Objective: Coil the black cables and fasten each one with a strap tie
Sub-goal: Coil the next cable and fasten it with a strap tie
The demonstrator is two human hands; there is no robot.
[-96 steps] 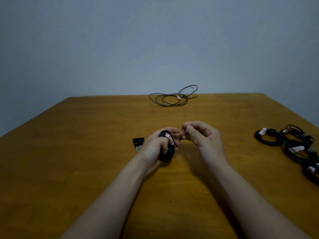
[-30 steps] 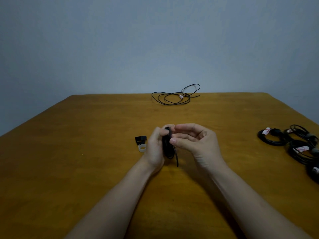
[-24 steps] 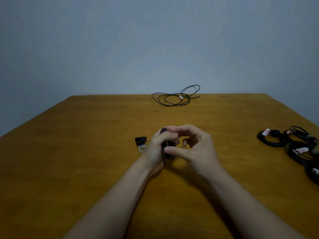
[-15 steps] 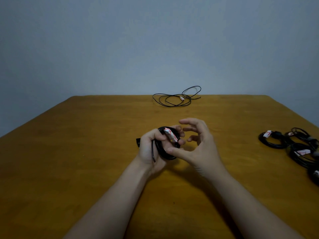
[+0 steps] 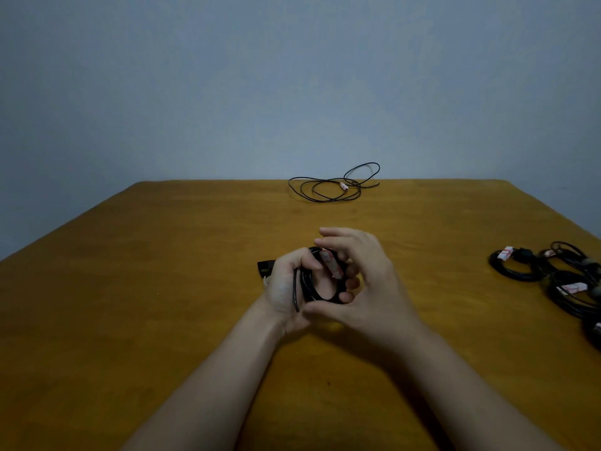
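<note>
Left hand (image 5: 282, 288) grips the coil (image 5: 309, 292); right hand (image 5: 374, 288) pinches it at the tie (image 5: 332, 265). Several bundles (image 5: 517, 270) look done; 1 loose cable (image 5: 328, 189) remains.

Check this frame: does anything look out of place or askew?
Mildly. A loose tail sticks out of the coiled cable in the left hand, not tucked into the loops. An uncoiled cable sprawls near the table's far edge, unlike the tied coils at right. Nothing looks damaged.
</note>
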